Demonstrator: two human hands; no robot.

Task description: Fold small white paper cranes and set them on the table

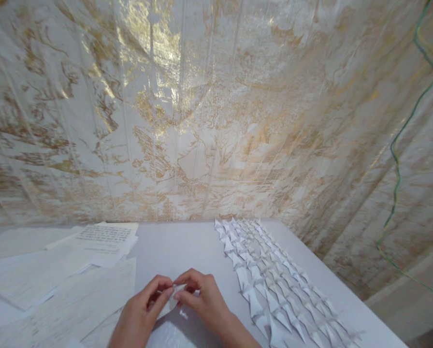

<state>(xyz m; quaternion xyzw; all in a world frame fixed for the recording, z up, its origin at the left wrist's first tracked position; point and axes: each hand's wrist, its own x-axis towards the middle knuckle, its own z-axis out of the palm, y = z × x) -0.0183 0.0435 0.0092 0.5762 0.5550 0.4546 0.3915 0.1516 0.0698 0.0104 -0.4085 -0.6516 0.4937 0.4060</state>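
Between my two hands is a small folded piece of white paper [170, 305], low over the front of the white table. My left hand [144, 307] pinches its left side between thumb and fingers. On the right, my right hand [204, 299] grips the other side, thumb below and index finger on top. Part of the paper is hidden behind the fingers. Below the hands lies something shiny and clear [180, 333], too blurred to name. To the right, many small folded white paper pieces [274, 285] stand in slanting rows.
Loose paper sheets [60, 299] overlap on the left, one printed sheet [104, 239] among them. The white table [176, 241] meets a wall covering with gold patterns [202, 121]. A thin green cord [396, 169] hangs down at the right, beyond the table's edge.
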